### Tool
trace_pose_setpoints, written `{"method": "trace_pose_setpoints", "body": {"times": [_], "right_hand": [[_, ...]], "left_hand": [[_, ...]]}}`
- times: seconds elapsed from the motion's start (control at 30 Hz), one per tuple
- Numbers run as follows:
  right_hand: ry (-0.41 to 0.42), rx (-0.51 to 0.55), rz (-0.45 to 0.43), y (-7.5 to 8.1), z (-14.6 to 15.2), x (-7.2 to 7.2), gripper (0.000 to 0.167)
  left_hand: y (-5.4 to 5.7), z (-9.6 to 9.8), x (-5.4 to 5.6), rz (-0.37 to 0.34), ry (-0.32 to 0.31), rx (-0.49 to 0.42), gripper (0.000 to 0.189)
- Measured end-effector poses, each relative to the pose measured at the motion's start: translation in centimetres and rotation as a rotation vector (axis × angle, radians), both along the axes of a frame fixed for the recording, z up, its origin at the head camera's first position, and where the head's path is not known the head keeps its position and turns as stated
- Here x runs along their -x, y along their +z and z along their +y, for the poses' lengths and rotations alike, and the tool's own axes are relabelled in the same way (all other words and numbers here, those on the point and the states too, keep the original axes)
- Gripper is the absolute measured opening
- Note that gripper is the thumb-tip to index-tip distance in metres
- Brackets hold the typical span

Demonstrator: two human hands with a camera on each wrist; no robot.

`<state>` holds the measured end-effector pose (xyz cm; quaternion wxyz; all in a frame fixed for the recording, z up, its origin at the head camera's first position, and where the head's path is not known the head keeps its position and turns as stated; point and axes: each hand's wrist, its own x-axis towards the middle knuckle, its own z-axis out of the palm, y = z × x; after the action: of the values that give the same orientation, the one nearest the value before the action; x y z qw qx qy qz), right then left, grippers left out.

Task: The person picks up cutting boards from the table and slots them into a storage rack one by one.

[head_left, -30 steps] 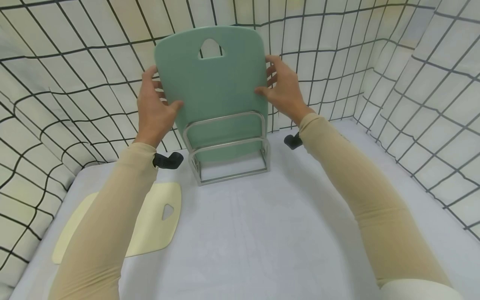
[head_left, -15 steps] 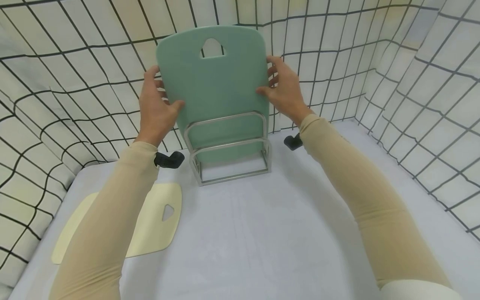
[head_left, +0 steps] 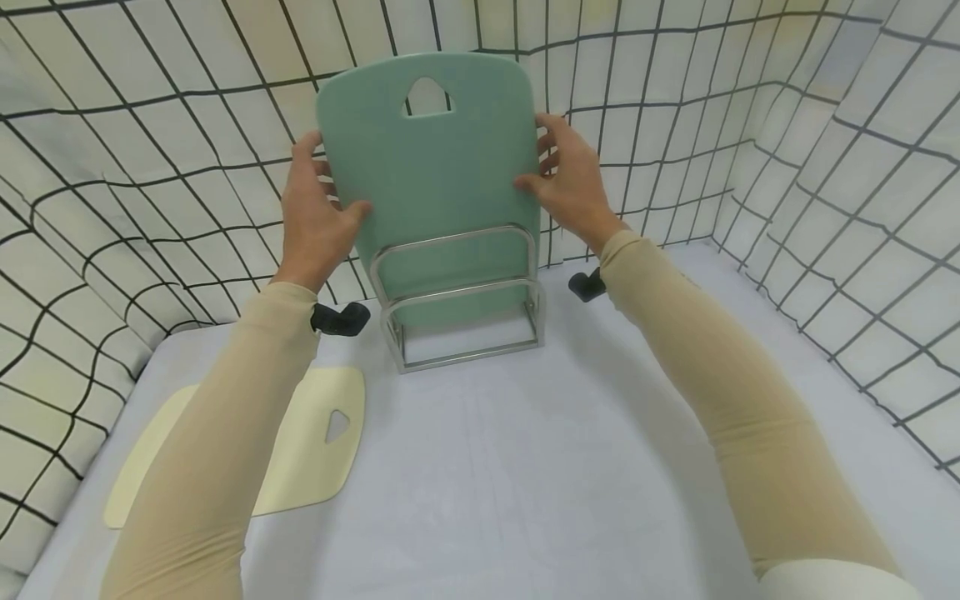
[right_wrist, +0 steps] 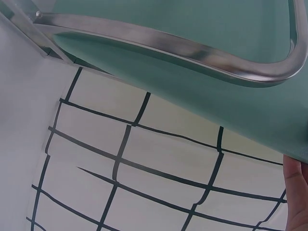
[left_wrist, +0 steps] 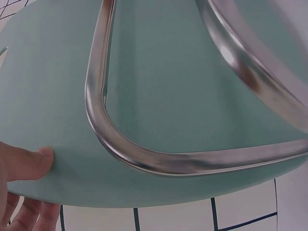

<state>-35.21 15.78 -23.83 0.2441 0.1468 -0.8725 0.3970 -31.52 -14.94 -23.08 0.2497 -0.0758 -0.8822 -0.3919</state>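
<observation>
A green cutting board [head_left: 442, 167] with a handle cutout stands upright in a metal rack [head_left: 465, 291], behind its front bars. My left hand [head_left: 313, 217] grips the board's left edge, thumb on the front face and fingers behind. On the opposite edge my right hand [head_left: 570, 179] holds the board the same way. In the left wrist view the left thumb [left_wrist: 36, 163] presses the green face beside the rack's bent bar [left_wrist: 144, 159]. The right wrist view shows fingers [right_wrist: 294, 185] at the board's edge, the rest of that hand cut off.
A cream cutting board [head_left: 315, 442] lies flat on the white table [head_left: 510, 483] at the left, partly hidden by my left sleeve [head_left: 217, 450]. Behind the rack rises a white wall covering with a black grid [head_left: 645, 125], which continues along both sides.
The whole scene has shifted very slightly to the right in the head view. Both hands keep their hold on the green board, which stays in the rack.
</observation>
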Motion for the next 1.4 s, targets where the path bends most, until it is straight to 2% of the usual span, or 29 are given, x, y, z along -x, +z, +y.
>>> {"method": "trace_pose_setpoints", "body": {"times": [0.6, 0.87, 1.4], "right_hand": [[-0.001, -0.030, 0.011, 0.18, 0.02, 0.46, 0.074], [-0.014, -0.027, -0.038, 0.29, -0.06, 0.31, 0.076], [-0.015, -0.041, -0.049, 0.41, -0.15, 0.42, 0.078]], "left_hand": [[0.28, 0.21, 0.37, 0.002, 0.009, 0.022, 0.085], [0.18, 0.29, 0.35, -0.030, 0.019, 0.032, 0.086], [0.17, 0.26, 0.52, -0.031, 0.021, 0.047, 0.085]]}}
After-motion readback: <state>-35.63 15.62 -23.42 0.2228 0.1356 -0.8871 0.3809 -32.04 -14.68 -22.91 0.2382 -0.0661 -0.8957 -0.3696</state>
